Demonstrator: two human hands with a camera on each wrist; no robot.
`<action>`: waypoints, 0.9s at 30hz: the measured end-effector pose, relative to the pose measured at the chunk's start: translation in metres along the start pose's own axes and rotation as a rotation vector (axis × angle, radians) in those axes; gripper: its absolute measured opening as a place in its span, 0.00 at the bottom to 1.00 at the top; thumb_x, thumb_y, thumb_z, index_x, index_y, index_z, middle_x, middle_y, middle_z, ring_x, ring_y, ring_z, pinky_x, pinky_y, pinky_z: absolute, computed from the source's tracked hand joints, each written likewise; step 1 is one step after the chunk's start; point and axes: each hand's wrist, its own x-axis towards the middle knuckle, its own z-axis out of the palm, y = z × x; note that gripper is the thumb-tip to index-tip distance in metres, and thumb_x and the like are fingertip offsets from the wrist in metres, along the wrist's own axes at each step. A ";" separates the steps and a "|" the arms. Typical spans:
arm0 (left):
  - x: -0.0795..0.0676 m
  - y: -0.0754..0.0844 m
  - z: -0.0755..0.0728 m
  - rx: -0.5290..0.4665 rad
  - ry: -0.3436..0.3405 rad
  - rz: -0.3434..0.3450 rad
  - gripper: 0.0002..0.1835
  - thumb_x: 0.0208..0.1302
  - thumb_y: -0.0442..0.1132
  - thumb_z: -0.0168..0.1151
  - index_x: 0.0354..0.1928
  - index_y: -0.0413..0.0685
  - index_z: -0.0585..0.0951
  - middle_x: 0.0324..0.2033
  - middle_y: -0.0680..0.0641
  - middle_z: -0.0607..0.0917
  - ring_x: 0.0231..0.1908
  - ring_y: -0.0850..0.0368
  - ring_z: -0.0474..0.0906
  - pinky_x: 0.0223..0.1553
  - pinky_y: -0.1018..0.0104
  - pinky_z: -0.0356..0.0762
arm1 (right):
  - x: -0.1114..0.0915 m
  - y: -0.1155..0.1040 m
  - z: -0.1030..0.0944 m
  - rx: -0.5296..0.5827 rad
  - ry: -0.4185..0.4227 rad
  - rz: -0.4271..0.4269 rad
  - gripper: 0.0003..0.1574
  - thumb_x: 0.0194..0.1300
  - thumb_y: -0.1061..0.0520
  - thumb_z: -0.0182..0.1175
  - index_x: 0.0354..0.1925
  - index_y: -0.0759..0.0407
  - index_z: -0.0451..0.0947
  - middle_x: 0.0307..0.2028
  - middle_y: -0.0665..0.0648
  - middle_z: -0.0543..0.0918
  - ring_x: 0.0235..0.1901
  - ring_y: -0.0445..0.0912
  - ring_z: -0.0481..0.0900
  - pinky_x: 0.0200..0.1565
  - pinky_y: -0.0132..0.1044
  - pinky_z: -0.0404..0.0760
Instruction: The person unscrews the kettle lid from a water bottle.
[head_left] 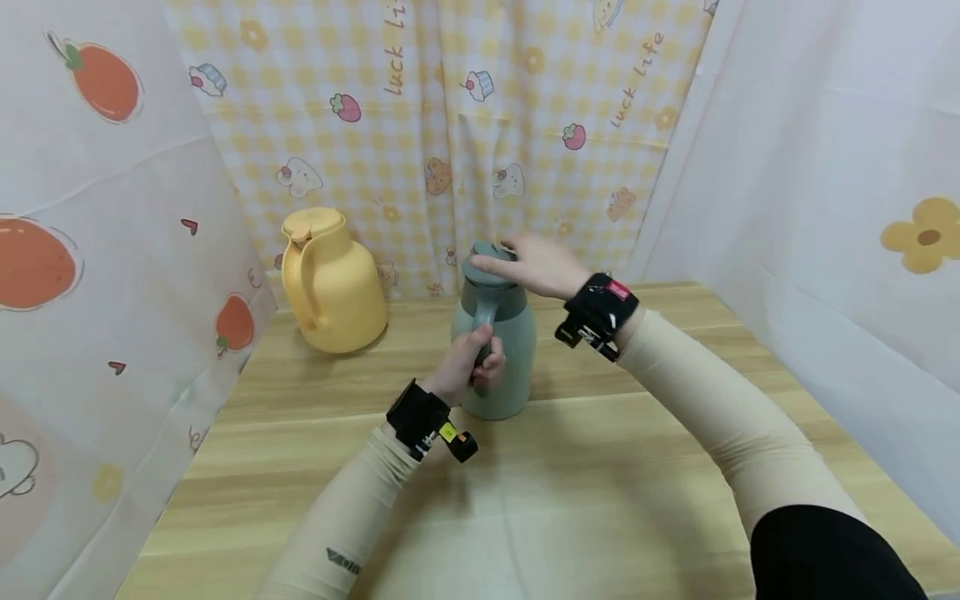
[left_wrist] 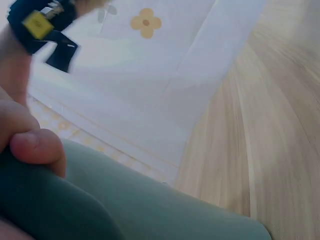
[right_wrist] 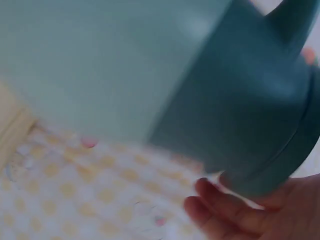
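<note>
A green thermos jug point(head_left: 516, 358) stands upright on the wooden table in the head view. My left hand point(head_left: 459, 365) grips its handle point(head_left: 486, 312), fingers wrapped round it; the left wrist view shows these curled fingers point(left_wrist: 37, 142) close up beside the jug's body point(left_wrist: 165, 200). On top, my right hand point(head_left: 547, 265) holds the jug's lid point(head_left: 480, 273), thumb lying across the near side. In the right wrist view the fingers point(right_wrist: 225, 212) bend round the far side of the lid point(right_wrist: 280, 175), by the spout. The palm's contact with the lid is hidden.
A yellow thermos jug point(head_left: 345, 292) stands at the back left of the table point(head_left: 585, 492), its handle turned to the front left. Printed curtains point(head_left: 510, 125) enclose the back and both sides.
</note>
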 end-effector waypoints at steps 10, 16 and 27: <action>0.005 0.001 -0.003 0.027 0.104 -0.069 0.28 0.75 0.57 0.38 0.16 0.51 0.63 0.11 0.56 0.62 0.13 0.60 0.55 0.18 0.66 0.53 | 0.016 -0.039 0.020 -0.433 0.059 0.109 0.44 0.63 0.21 0.41 0.22 0.58 0.73 0.38 0.62 0.69 0.36 0.52 0.69 0.28 0.44 0.74; 0.000 0.000 0.000 0.024 0.091 -0.074 0.28 0.75 0.57 0.37 0.17 0.51 0.63 0.11 0.56 0.61 0.13 0.61 0.55 0.18 0.66 0.53 | 0.013 -0.036 0.026 -0.375 0.076 0.082 0.39 0.67 0.29 0.46 0.25 0.63 0.72 0.39 0.64 0.68 0.39 0.54 0.68 0.30 0.44 0.76; -0.005 0.006 0.002 0.064 0.086 -0.050 0.31 0.71 0.66 0.43 0.20 0.49 0.66 0.14 0.54 0.65 0.15 0.60 0.60 0.20 0.67 0.60 | -0.015 0.001 0.023 0.024 0.158 -0.022 0.53 0.64 0.24 0.48 0.69 0.61 0.62 0.62 0.64 0.66 0.51 0.54 0.72 0.48 0.47 0.75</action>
